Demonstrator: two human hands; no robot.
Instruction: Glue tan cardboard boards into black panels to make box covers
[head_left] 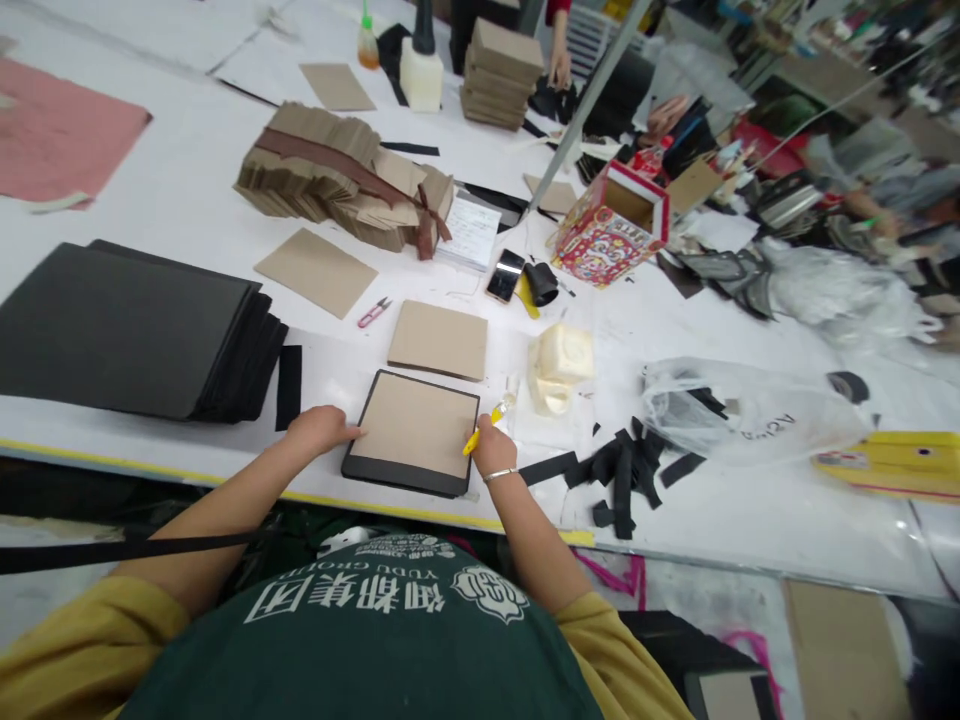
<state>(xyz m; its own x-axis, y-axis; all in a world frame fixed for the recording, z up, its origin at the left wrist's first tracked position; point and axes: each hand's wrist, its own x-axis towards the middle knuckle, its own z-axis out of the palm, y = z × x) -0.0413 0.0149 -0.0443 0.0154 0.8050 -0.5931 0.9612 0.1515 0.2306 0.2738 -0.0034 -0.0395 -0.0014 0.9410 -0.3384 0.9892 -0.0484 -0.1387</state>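
On the table in front of me lies a black panel (409,478) with a tan cardboard sheet (420,425) on top of it. My left hand (321,430) is closed at the panel's left edge, thumb over the rim and the other fingers partly hidden. A yellow-handled brush (491,420) is gripped in my right hand (493,450), beside the panel's right edge. Just beyond the panel is another tan board (438,340). A cut-open whitish plastic container (561,365) stands to the right of the brush.
A stack of black sheets (127,330) is at left. Bundled tan boards (330,170), pink thread snips (374,312), a phone (505,276) and a red patterned box (615,222) lie farther back. Black strips (622,470) and a plastic bag (750,410) are at right. Another person's hand (559,65) shows beyond.
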